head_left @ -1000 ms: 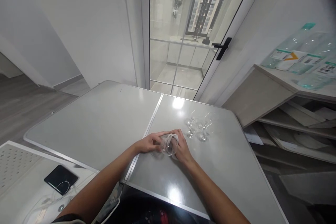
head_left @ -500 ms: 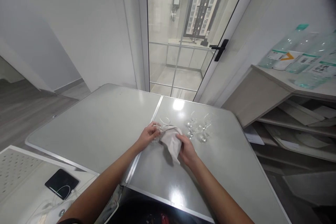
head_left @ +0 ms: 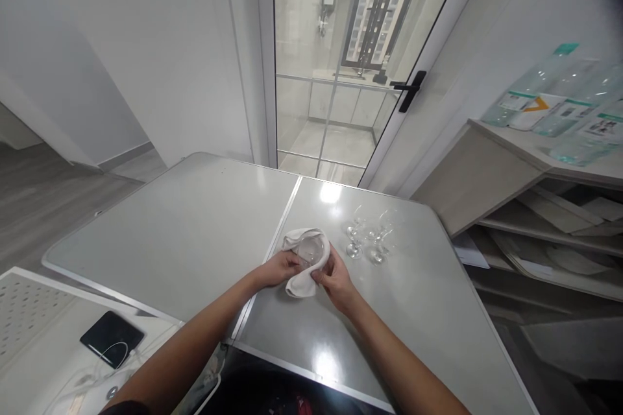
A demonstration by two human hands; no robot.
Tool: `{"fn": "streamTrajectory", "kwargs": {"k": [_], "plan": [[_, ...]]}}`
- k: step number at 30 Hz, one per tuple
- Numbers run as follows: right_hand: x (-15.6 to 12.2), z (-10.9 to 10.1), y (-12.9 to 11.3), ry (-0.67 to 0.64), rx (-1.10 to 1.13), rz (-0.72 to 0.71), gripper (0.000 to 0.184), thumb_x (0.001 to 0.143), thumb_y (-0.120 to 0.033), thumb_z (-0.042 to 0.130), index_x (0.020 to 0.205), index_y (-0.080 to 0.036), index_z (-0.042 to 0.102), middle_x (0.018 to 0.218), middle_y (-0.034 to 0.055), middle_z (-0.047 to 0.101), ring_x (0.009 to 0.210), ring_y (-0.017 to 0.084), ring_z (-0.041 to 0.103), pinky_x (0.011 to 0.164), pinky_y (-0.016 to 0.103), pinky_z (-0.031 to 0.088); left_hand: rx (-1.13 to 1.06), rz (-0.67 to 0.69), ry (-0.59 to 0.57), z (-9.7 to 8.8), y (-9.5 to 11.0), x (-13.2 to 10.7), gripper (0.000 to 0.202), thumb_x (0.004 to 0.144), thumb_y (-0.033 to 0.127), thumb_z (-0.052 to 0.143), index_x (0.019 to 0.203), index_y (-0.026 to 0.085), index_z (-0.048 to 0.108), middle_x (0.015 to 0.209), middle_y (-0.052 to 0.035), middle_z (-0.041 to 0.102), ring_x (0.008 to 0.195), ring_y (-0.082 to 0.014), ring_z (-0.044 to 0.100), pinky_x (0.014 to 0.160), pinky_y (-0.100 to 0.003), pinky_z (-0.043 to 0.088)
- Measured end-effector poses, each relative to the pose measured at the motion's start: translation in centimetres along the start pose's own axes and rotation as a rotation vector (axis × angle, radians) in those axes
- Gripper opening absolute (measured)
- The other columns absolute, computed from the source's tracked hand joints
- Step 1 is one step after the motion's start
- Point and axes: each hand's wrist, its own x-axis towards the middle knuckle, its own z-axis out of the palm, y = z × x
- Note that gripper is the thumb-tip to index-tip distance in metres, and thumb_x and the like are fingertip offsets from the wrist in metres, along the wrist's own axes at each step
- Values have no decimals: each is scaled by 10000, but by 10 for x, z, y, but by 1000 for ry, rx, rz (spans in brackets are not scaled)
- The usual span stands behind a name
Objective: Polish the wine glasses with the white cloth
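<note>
In front of me a white cloth (head_left: 300, 285) curls round a clear glass (head_left: 312, 249), whose round outline shows within the folds. My left hand (head_left: 282, 268) has its fingers closed on the glass at its near left side. On the other side, my right hand (head_left: 337, 277) grips the cloth and presses it about the glass. The glass's lower part is hidden by fingers and cloth. To the right of my hands stand several clear stemmed glasses (head_left: 354, 249) close together on the grey table (head_left: 399, 324).
A metal seam (head_left: 280, 227) runs across the table. At lower left a black tablet-like device (head_left: 109, 336) with a white cable lies on a white surface. Several plastic bottles (head_left: 530, 100) stand on the wooden shelf (head_left: 506, 149) at right. Behind the table is a glass door (head_left: 331, 104).
The cloth has shifted left and now wraps round the glass; before, it hung from my right hand beside it. The glass has turned so its round outline faces up towards me.
</note>
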Motion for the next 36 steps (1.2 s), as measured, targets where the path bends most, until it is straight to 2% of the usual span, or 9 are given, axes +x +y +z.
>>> {"fn": "streamTrajectory", "kwargs": {"k": [4, 8, 13, 15, 18, 21, 28, 32, 36], "plan": [[1, -6, 7, 3, -60, 31, 707, 670, -455, 931, 1259, -214, 622, 1183, 109, 722, 1093, 298, 667, 945, 369, 534, 73, 37, 74, 4, 4, -1, 393, 849, 532, 743, 765, 149, 776, 804, -80, 740, 792, -219, 637, 736, -313, 508], [3, -10, 9, 57, 72, 2, 650, 678, -511, 917, 1183, -193, 658, 1074, 97, 753, 990, 279, 688, 874, 353, 539, 18, 61, 115, 3, 14, -2, 341, 784, 480, 820, 787, 143, 762, 797, -52, 719, 805, -225, 650, 786, -331, 531], [5, -11, 6, 28, 156, 114, 537, 728, -500, 895, 1106, -178, 691, 955, 83, 752, 876, 253, 688, 789, 334, 537, -88, 180, 294, -7, 25, -4, 423, 930, 561, 642, 1011, 155, 729, 966, -74, 715, 938, -242, 657, 886, -350, 520], [3, -9, 9, 2, 162, 183, 499, 750, -534, 875, 1054, -181, 696, 872, 56, 728, 775, 211, 662, 725, 314, 535, -113, 246, 267, -7, 31, -4, 532, 927, 626, 610, 1206, 179, 682, 1197, -121, 685, 1100, -284, 638, 982, -385, 494], [-2, -4, 16, -60, 134, 270, 478, 786, -577, 834, 1026, -192, 683, 825, 27, 690, 686, 161, 616, 648, 285, 533, -63, 282, 112, -5, 39, -6, 696, 865, 685, 656, 1365, 203, 617, 1397, -159, 596, 1285, -351, 556, 1103, -449, 424], [-4, -3, 23, -106, 61, 341, 494, 809, -618, 793, 1022, -194, 655, 784, 12, 659, 621, 139, 590, 546, 253, 511, -3, 238, 49, -4, 39, -7, 592, 874, 611, 697, 1300, 202, 657, 1315, -147, 635, 1231, -341, 588, 1078, -451, 435], [3, -18, 23, -162, -104, 378, 559, 794, -708, 744, 884, -177, 594, 652, -30, 547, 501, 98, 482, 431, 201, 399, -43, 234, 120, -7, 30, -5, 613, 808, 594, 778, 1256, 206, 618, 1179, -127, 672, 1090, -291, 636, 945, -396, 489], [3, -20, 17, -325, -168, 395, 513, 833, -671, 716, 898, -173, 609, 710, -12, 586, 580, 117, 509, 551, 235, 430, 78, 271, 144, -7, 30, -4, 471, 776, 559, 803, 1017, 188, 642, 968, -62, 638, 899, -218, 593, 832, -334, 467], [-4, -4, 11, -340, -594, 81, 253, 964, -407, 595, 1089, -189, 623, 960, 54, 691, 851, 202, 609, 816, 313, 475, 151, 304, 211, -9, 27, -5, 400, 822, 544, 734, 919, 190, 576, 846, -10, 520, 770, -165, 488, 728, -293, 404]]}}
